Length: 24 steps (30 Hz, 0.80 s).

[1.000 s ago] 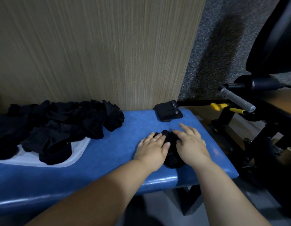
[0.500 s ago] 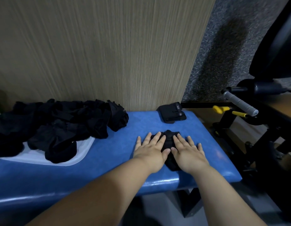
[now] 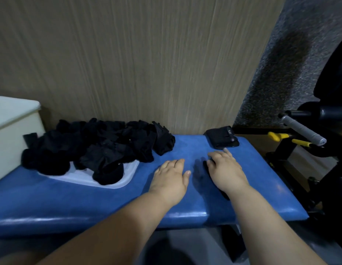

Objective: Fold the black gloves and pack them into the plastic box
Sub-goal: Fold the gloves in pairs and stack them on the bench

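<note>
black glove (image 3: 206, 165) right of the glove pile (image 3: 97, 148) is pressed under right hand (image 3: 226, 169), grip flat, prob to set the fold | left hand (image 3: 171, 176) rested alongside, grip flat, nothing held

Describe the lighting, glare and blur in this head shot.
Head view: dim light, so the pile of black gloves reads as one dark mass. Head view: a pale glare streak lines the front edge of the blue bench. Head view: the left hand and right hand look slightly motion-soft.

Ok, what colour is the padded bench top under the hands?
Blue. The bench top shows best in the head view, the only one here.
</note>
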Tool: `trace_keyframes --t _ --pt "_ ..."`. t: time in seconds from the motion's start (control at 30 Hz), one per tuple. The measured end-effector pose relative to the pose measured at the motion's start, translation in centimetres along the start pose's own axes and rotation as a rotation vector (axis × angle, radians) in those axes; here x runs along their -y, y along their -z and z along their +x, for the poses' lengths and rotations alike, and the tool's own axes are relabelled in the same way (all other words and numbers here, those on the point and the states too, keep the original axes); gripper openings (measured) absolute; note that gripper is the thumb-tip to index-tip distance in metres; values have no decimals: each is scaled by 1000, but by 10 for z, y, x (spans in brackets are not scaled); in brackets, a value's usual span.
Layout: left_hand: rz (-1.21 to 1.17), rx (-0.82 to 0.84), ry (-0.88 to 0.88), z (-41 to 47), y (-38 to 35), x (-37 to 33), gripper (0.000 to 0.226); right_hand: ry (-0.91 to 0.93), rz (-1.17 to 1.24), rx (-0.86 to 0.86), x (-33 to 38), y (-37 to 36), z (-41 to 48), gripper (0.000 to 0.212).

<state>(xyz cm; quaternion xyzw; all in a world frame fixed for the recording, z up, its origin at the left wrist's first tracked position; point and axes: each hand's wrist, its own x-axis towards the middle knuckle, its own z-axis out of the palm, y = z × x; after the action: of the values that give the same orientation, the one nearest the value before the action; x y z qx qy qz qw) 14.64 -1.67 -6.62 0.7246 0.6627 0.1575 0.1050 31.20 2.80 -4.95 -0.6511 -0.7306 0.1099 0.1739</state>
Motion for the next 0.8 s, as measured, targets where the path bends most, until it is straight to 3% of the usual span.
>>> trace_keyframes --t 0.17,0.33,0.47,0.63,0.8 --pt "85 -216 82 -26 23 43 41 77 274 88 55 -17 -1 34" --pt "-28 -558 98 -56 40 88 12 112 502 178 111 -40 -5 25" --pt "-171 -718 248 -71 50 116 16 111 655 234 146 -60 -6 18" --pt "-470 -728 534 -74 57 136 22 86 696 337 176 -77 -12 33" --pt "-662 -526 673 -63 55 150 41 87 640 355 188 -86 -19 43"
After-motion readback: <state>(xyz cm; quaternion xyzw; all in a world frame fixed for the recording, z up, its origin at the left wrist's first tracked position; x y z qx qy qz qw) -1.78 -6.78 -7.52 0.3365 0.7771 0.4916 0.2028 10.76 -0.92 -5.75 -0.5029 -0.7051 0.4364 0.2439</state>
